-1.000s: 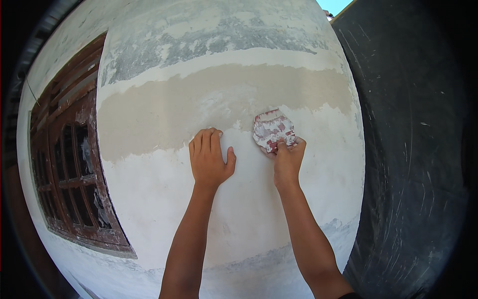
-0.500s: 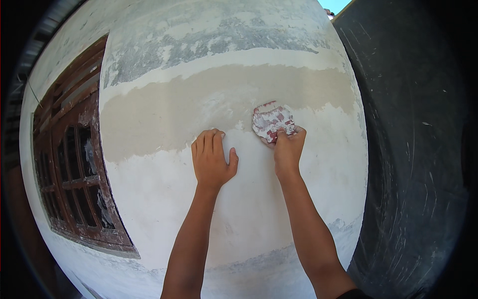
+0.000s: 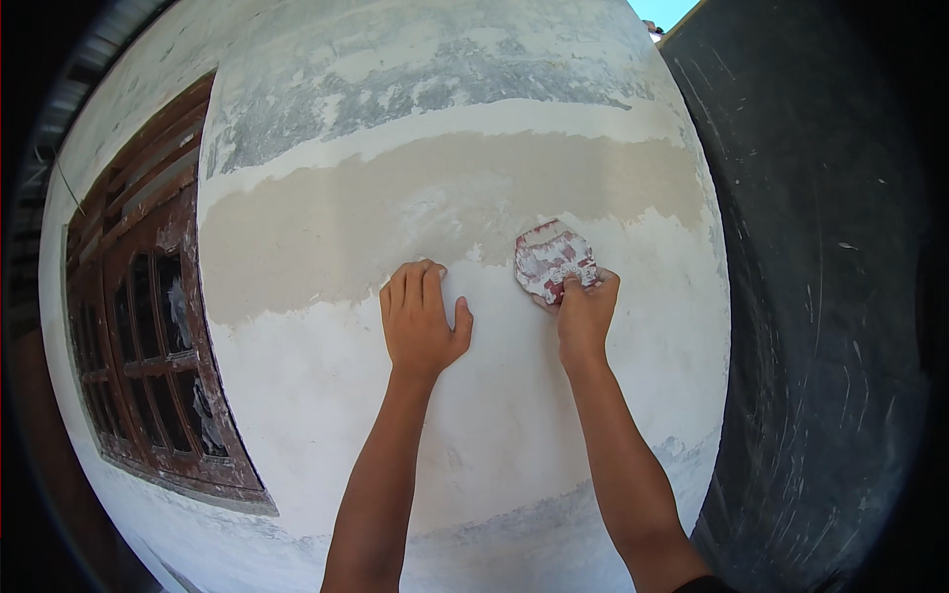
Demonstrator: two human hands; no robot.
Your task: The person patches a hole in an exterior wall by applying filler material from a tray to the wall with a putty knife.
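My right hand (image 3: 588, 314) pinches the lower edge of a flat, roundish red piece smeared with white (image 3: 556, 259), thumb on its near face. The piece is held at the white wall (image 3: 504, 395), by the lower border of a beige damp-looking band (image 3: 326, 227). Whether it touches the surface I cannot tell. To the left, my left hand (image 3: 423, 316) lies flat against the wall with fingers pointing up and thumb apart, holding nothing. Its fingertips reach the band's lower edge.
A brown wooden window (image 3: 163, 316) with louvres and small panes is set in the wall at left. Along the right stands a dark, scratched sheet-like surface (image 3: 820, 296). Rough grey patches (image 3: 425, 84) cross the wall's upper part.
My right hand has moved a little down and to the right with the red piece. My left hand has stayed in place on the wall.
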